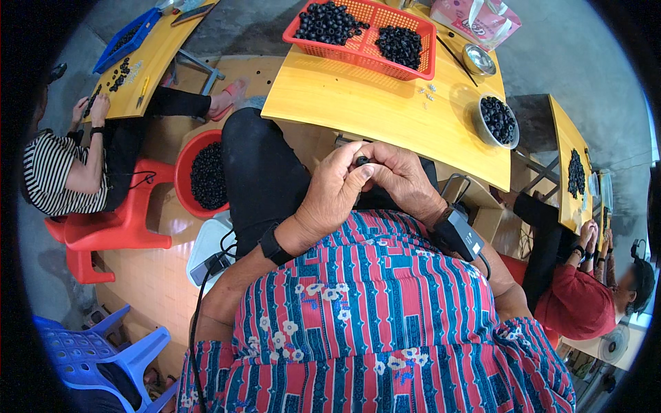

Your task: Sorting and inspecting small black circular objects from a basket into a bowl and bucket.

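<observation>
Close in front of my body, both hands meet over my lap at the near edge of the yellow table (385, 96). A small round black part (361, 160) shows between the fingertips. My left hand (330, 193) pinches it from the left, the thumb lying across its near side. My right hand (403, 177) is closed against it from the right, its thumb and fingers touching the left hand's. Most of the part is covered by the fingers. On the table stands a red two-section basket (358, 57), with black ring-like parts on the left and smaller black pieces on the right.
A clear tub (513, 144) of black parts sits at the table's right edge. Behind it are a metal bowl (480, 60), a dark stick (457, 60) and a pink bag (475, 20). A red bucket (183, 168) stands left of my leg. Co-workers sit at both sides.
</observation>
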The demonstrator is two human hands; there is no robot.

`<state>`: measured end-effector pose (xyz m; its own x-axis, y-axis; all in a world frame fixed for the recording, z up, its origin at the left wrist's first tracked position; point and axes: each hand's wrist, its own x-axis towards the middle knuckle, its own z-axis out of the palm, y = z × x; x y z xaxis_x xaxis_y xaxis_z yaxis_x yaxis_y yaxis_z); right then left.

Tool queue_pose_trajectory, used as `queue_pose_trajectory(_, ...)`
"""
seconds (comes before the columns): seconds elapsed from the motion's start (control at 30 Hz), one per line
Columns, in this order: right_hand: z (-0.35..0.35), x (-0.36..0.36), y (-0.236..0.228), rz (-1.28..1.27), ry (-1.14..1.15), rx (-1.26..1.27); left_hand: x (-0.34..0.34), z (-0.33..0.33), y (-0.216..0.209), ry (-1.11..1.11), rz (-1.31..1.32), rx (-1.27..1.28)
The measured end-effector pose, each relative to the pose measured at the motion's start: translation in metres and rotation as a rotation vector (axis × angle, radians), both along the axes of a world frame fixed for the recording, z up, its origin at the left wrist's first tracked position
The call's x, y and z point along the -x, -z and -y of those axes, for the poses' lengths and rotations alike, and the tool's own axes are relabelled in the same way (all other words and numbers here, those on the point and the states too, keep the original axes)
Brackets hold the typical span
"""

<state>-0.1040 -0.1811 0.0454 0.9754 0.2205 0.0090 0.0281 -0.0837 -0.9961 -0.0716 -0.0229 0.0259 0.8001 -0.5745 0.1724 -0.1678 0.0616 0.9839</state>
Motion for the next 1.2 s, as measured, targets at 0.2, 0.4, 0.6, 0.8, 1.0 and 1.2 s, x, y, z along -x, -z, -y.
queue_pose_trajectory(0.2,-0.002,-0.001,0.002,-0.04,-0.007,-0.114,0.0,0.001,0.001,-0.041,0.036,0.005)
queue_pose_trajectory(0.4,0.01,-0.006,0.004,-0.399,-0.063,-0.645,0.003,0.004,-0.002,-0.08,-0.066,0.125)
queue_pose_trajectory(0.6,0.009,-0.011,0.009,-0.431,-0.123,-0.768,0.001,0.004,-0.002,-0.101,-0.172,0.193)
queue_pose_trajectory(0.8,0.013,-0.011,0.007,-0.462,-0.134,-0.771,0.0,0.002,-0.004,-0.06,-0.214,0.23)
queue_pose_trajectory(1.0,0.016,-0.015,0.01,-0.496,-0.155,-0.775,-0.002,0.001,0.002,-0.085,-0.203,0.2)
queue_pose_trajectory(1.2,0.016,-0.016,0.013,-0.521,-0.153,-0.81,-0.008,0.003,0.013,-0.158,0.011,0.176)
